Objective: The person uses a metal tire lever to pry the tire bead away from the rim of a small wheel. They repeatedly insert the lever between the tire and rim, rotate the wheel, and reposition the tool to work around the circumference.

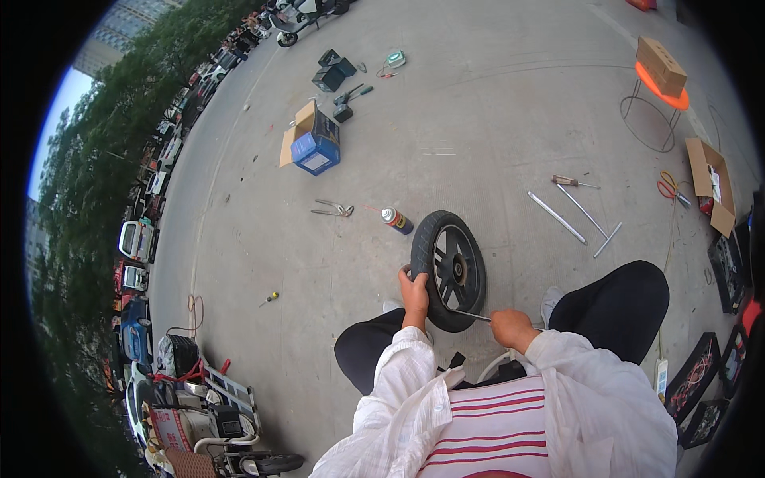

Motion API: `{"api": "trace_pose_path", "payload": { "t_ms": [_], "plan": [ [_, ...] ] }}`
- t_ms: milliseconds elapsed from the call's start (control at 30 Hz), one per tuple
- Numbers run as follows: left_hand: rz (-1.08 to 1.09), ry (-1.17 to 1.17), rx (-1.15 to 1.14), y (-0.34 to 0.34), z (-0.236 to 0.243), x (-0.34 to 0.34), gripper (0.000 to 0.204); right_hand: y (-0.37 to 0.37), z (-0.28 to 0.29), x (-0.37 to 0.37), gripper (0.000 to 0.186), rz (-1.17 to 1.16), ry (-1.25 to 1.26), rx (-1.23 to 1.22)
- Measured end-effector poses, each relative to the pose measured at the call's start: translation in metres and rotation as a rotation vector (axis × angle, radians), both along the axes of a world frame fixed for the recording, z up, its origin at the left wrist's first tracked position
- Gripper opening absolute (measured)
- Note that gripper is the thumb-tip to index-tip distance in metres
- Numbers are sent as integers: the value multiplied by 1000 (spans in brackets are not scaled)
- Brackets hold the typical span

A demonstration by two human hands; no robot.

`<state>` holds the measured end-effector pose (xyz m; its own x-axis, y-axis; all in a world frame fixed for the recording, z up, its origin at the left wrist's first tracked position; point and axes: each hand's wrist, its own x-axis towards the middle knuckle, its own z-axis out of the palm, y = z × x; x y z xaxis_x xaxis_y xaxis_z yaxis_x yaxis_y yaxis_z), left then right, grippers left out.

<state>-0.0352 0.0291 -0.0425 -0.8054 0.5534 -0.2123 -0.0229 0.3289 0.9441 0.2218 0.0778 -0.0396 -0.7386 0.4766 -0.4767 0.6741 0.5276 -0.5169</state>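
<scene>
A black scooter wheel point(450, 271) with its tire and spoked rim stands upright on the ground between my knees. Around the tire's left side, my left hand point(414, 298) is closed and grips it. My right hand point(514, 329) makes a fist around a tire lever point(472, 316), a thin metal bar. The lever's far tip meets the wheel's lower part where tire and rim join; how deep it reaches is hidden. Just beyond the wheel, at its upper left, stands a spray can point(397, 221) with a dark body and white top.
Pliers point(333, 209) lie left of the can. Metal bars point(556, 217), a T-shaped wrench point(607, 240) and a screwdriver point(567, 181) lie to the right. A blue box point(317, 149) and a cordless drill point(344, 107) are farther off. An orange stool point(661, 88) stands far right; a parked scooter point(215, 422) lower left.
</scene>
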Motion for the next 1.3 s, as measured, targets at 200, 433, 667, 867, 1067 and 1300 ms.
{"api": "trace_pose_path", "payload": {
  "t_ms": [200, 433, 667, 867, 1067, 1300],
  "plan": [
    [-200, -177, 176, 1, 9, 16, 71, 14, 8, 16, 26, -33, 36, 90],
    [-111, 60, -177, -1, 7, 37, 80, 9, 6, 28, 27, -65, 103, 121],
    [-258, 298, -87, -21, 1, 69, 102, 4, 6, 34, 28, -18, 35, 146],
    [-287, 342, -307, -25, 16, 73, 94, -3, 9, 38, 30, 17, 82, 180],
    [-351, 411, -444, -28, 54, 77, 87, 0, 44, 44, 32, 58, 159, 177],
    [-179, 381, -326, -19, 43, 80, 83, 8, 44, 37, 34, 20, 157, 154]
  ]
}}
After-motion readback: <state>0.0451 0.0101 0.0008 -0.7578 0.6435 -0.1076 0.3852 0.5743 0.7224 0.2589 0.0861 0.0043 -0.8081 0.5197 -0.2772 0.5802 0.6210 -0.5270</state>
